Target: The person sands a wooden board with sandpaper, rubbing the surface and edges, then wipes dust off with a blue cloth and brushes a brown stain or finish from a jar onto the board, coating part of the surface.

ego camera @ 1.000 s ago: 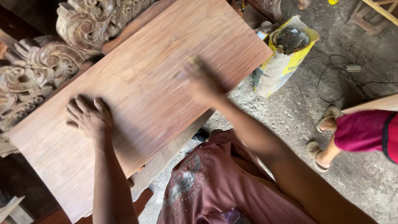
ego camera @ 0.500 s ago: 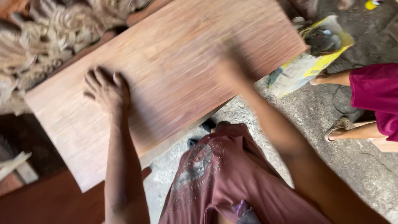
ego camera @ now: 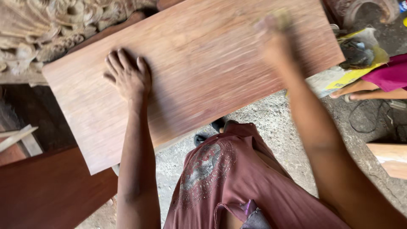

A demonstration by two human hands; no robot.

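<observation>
Long rectangular reddish-brown wooden board [ego camera: 199, 63] laid directly ahead of hands, long axis slanted lower left to upper right. Left hand [ego camera: 127, 76] pressed flat, fingers spread, nearer left end. Right hand [ego camera: 273, 40] blurred at far right part (grasp cannot be told). Pale carved woodwork [ego camera: 55, 29] beyond; gritty concrete floor [ego camera: 271, 127] below.
</observation>
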